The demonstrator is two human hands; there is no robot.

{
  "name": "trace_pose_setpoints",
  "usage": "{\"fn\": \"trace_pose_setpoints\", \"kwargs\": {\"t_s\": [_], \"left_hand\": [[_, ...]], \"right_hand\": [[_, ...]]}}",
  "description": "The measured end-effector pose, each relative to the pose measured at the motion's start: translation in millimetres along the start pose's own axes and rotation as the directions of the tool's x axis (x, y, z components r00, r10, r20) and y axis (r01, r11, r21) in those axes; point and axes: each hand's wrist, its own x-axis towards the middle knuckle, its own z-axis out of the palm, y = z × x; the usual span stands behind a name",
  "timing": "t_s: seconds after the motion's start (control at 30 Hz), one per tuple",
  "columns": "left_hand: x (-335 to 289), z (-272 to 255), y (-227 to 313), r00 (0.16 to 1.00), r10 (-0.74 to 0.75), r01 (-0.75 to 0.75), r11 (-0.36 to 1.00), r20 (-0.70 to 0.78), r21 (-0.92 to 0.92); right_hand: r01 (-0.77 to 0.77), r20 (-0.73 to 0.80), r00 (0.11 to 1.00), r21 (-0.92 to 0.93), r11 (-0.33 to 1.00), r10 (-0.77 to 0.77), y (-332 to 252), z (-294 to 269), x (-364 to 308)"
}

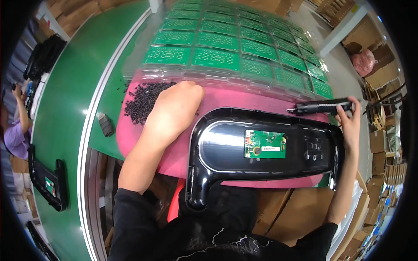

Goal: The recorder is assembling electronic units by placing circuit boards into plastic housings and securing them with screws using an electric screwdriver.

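Grn tbl (99,137), pink mat (174,162), blk pcs (141,104) atop

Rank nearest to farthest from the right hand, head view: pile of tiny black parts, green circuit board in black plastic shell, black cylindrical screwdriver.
1. Screwdriver, in the right hand.
2. Circuit board, right of centre.
3. Parts pile, left of centre.

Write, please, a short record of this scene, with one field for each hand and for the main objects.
Left hand: curled, back upward, at the right side of the pile; whether it holds anything is hidden
Pile: small black screw-like pieces on the pink mat
Right hand: holds a black screwdriver, tip toward the left
Housing: glossy black shell, open side up
Inside shell: green circuit board
Beyond mat: clear tray with rows of green boards
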Motion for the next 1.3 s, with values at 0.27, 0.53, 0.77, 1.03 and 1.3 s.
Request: {"fn": "trace_pose_setpoints", "kwargs": {"t_s": [0.27, 0.53, 0.77, 1.03, 1.3], "left_hand": [[7.1, -1.7, -5.2, 0.994, -0.1, 0.102, 0.994, 0.048, -0.032], [24.3, -20.9, 30.7, 0.985, -0.146, 0.09, 0.886, -0.088, -0.454], [11.8, -14.8, 58.6, 0.977, 0.202, 0.009, 0.307, 0.074, -0.952], [11.0, -12.5, 59.6, 0.956, 0.292, -0.141, 0.528, 0.023, -0.838], [10.2, -14.1, 65.8, 0.967, 0.208, 0.055, 0.382, 0.144, -0.922]], "right_hand": [[0.008, 0.079, 0.978, 0.91, 0.414, -0.193, -67.0, 94.5, -19.8], [0.033, -0.008, 0.944, 0.997, 0.073, -0.329, -111.4, 96.0, -63.4], [-0.022, -0.026, 0.884, 0.995, -0.098, -0.466, -138.4, 106.0, -99.0], [0.079, -0.093, 0.864, 0.996, -0.051, -0.495, -150.0, 94.1, -119.6], [0.168, -0.175, 0.844, 0.984, -0.06, -0.507, -158.4, 81.4, -124.7]]}}
